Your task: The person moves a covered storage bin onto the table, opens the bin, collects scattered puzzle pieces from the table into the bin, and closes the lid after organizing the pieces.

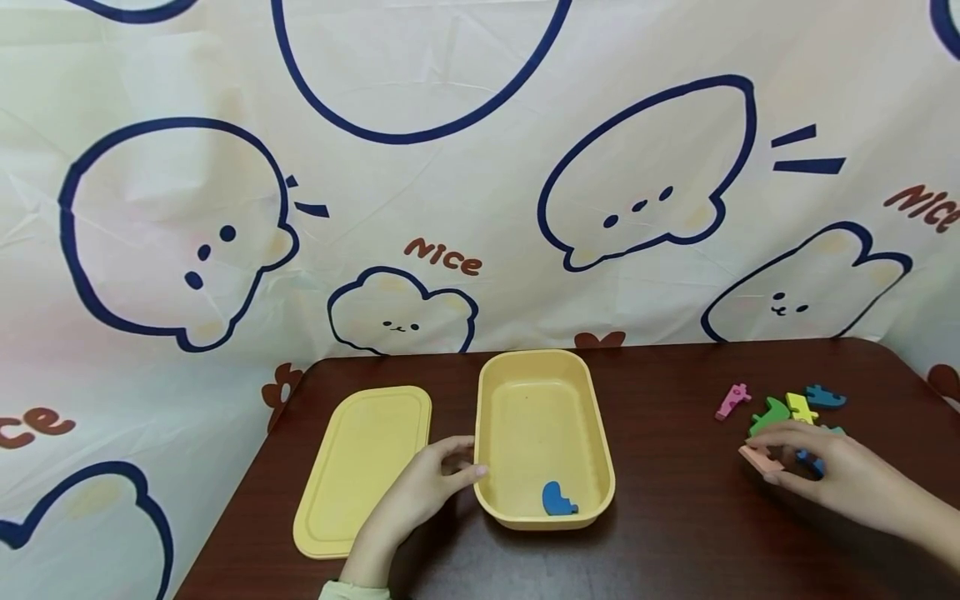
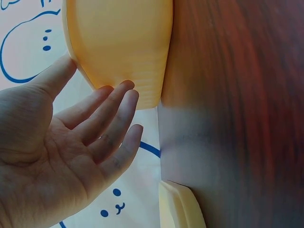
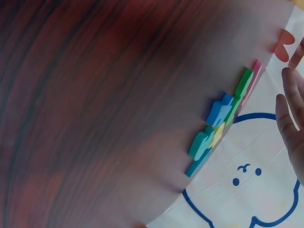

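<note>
My left hand (image 1: 427, 487) holds the near-left side of a yellow plastic box (image 1: 489, 417), thumb at the rim and fingers against the outer wall. In the left wrist view, the thumb meets the edge of the box (image 2: 118, 42) and the fingertips lie along its side. Inside the box, near its front end, lies a small blue shaped block (image 1: 557, 498). Over on the right, my right hand (image 1: 843, 475) pinches a flat salmon-orange block (image 1: 761, 459) between thumb and fingers. Only part of this hand (image 3: 294, 128) shows in the right wrist view, where its block cannot be made out.
Beside the right hand lie a pink block (image 1: 732, 401), a green block (image 1: 771, 413), a yellow block (image 1: 801, 407) and a blue block (image 1: 826, 397), with others partly hidden. A yellow lid (image 1: 363, 467) lies left of the box. Behind the dark table (image 1: 675, 500) hangs a printed cloth (image 1: 450, 192).
</note>
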`<state>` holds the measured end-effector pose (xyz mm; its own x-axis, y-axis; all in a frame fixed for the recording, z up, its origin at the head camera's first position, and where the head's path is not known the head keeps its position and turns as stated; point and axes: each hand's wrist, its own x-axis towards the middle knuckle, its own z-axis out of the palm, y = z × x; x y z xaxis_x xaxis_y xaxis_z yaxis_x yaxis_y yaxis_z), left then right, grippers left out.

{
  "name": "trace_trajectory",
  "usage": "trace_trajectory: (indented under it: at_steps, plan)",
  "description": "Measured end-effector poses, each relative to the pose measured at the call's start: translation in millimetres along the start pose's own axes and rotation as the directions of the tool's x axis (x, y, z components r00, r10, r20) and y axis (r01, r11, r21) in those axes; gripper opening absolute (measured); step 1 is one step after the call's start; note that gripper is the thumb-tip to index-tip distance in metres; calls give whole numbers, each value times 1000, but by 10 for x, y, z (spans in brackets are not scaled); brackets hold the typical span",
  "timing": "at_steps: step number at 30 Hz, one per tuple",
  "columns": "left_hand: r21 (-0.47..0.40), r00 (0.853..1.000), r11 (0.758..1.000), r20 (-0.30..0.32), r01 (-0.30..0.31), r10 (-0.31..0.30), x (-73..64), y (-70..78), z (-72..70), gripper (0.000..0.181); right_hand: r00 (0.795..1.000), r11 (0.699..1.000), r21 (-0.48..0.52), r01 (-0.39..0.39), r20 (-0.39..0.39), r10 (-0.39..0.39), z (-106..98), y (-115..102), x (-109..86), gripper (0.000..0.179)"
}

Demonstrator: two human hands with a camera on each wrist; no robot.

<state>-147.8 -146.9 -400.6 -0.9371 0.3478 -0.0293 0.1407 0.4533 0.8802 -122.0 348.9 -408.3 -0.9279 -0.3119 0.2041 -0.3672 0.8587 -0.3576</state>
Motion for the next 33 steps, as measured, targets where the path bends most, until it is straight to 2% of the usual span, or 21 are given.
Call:
trace_trajectory:
  at_steps: [9,16,20,33]
  plan:
    - [-8,1000,1000,-4,0,0,-4,0,0,47,996,997,5,78,-39,-78,19,-110,48,40]
    - [-11,1000,1000,-4,3,-3,-9,12,-2,46,998,999,21,45,-33,-44,38,-207,75,37]
    - [-8,1000,1000,-4,-2,2,-6,11,-2,45,997,998,24,50,-52,-49,25,-250,93,38]
    - [-7,1000,1000,-3,10,-10,-9,17,-2,46,983,986,54,157,-103,-151,30,-397,142,37]
